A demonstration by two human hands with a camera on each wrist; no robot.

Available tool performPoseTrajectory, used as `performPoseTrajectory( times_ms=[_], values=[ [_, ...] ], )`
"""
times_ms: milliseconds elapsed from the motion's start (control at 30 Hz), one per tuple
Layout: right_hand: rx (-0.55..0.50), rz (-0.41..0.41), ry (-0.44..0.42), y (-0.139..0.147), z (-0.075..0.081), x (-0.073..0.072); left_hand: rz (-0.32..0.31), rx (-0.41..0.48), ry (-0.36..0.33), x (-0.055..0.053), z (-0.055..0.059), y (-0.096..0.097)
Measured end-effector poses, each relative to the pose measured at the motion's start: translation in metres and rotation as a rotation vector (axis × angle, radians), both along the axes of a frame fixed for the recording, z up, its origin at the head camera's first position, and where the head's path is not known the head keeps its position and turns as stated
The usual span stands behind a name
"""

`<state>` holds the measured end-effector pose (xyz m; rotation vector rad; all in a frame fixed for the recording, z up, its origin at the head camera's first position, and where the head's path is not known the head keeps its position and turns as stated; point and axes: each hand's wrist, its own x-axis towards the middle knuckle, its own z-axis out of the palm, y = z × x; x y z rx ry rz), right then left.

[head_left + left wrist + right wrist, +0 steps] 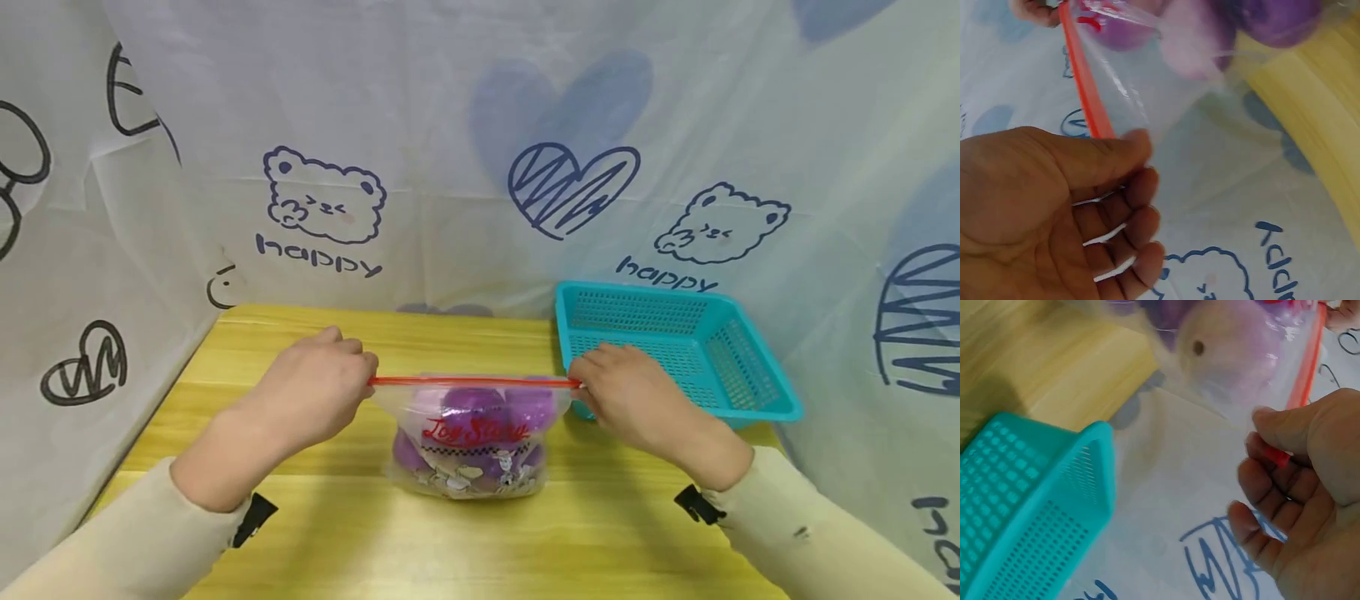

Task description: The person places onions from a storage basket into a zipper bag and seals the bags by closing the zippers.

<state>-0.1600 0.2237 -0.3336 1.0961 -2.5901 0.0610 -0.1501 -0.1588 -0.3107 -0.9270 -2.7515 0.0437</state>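
A clear zip bag [472, 479] with a red top strip and printed figures hangs upright between both hands, with several purple ball-like things [474, 406] inside. My left hand [318, 387] pinches the left end of the strip between thumb and index finger; in the left wrist view that thumb lies over the red zip strip [1085, 81]. At the opposite end, my right hand [626, 392] pinches the strip's corner, and a bit of red pokes out below the thumb in the right wrist view. The strip is pulled straight. One pale lilac ball [1229, 350] has a dark spot.
A turquoise plastic basket [765, 358] with perforated walls stands at the table's back right, just beyond the right hand. The yellow wood-grain table [247, 350] ends at a white printed cloth [435, 208] behind and at the sides.
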Motion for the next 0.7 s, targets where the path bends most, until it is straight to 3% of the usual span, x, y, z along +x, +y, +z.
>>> performPoseTrajectory(
  times_ms=[133, 267, 367, 500, 567, 700],
  values=[
    [-0.039, -0.017, -0.033, -0.001, -0.003, -0.001, -0.001, 0.041, -0.018, -0.002, -0.001, 0.004],
    [-0.114, 0.022, -0.036, -0.002, 0.0, 0.002, -0.039, 0.088, -0.015, -0.002, 0.0, 0.003],
    [-0.138, 0.058, 0.006, 0.0, -0.002, 0.003, -0.064, 0.079, 0.041, 0.0, -0.003, 0.001],
    [-0.061, 0.068, 0.061, 0.005, -0.014, -0.001, -0.094, 0.017, 0.12, -0.001, -0.012, 0.003],
    [-0.031, 0.061, 0.08, 0.005, -0.018, -0.004, -0.107, 0.003, 0.192, -0.003, -0.017, 0.004],
    [-0.086, 0.066, 0.131, 0.008, -0.016, -0.007, -0.145, 0.046, 0.34, -0.008, -0.021, 0.002]
  ],
)
